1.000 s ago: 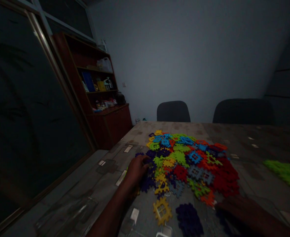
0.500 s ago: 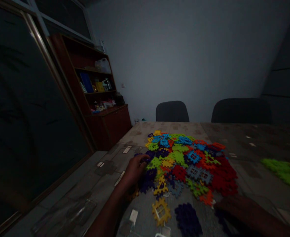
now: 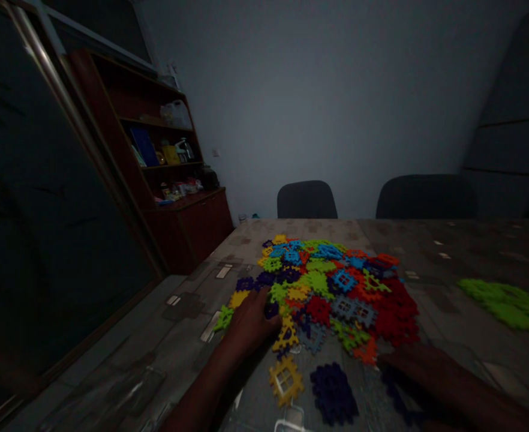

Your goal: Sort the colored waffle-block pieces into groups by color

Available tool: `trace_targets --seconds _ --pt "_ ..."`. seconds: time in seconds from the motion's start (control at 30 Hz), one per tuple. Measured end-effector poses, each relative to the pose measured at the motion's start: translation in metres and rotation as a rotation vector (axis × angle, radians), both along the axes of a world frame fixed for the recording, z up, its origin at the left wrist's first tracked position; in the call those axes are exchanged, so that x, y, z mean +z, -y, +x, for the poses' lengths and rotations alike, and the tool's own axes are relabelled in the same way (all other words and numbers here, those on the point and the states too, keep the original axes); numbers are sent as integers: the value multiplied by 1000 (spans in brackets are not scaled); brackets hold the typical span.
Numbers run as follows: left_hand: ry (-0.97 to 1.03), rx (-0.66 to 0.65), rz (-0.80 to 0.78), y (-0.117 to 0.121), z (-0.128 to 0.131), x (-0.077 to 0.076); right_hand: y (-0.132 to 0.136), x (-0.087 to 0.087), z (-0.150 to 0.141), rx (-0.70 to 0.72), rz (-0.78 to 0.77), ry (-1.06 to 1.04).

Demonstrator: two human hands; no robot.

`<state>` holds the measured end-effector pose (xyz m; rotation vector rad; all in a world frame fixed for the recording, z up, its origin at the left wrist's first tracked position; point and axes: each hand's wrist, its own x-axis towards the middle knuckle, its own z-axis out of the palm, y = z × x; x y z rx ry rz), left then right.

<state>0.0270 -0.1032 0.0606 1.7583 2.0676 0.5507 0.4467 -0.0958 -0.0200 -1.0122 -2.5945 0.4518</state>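
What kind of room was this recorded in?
Probably an office or meeting room, though a home dining room is possible: two dark chairs stand beyond a patterned table, with a stocked reddish-brown shelf unit on the left.

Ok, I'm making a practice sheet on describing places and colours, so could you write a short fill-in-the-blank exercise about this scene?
1. Just left of the dark purple piece in front of the pile lies a ____ window-like piece.
2. The hand nearer the separate green pieces is the person's ____ one.
3. Beyond the table stand two dark ____.

Missing words: yellow; right; chairs.
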Motion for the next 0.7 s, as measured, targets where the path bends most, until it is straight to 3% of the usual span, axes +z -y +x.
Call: trace_targets --seconds 0.23,0.37,0.53,0.7 --pt "213 -110 70 -2 -5 6 2 0 -3 -19 -68 -8" --pt "392 -300 78 11 10 21 2 6 -7 3 -79 3" --pt "500 -590 -28 37 40 32 4 17 -11 13 -119 -13" --pt "468 -604 -169 50 54 40 8 27 -16 -3 -126 -33"
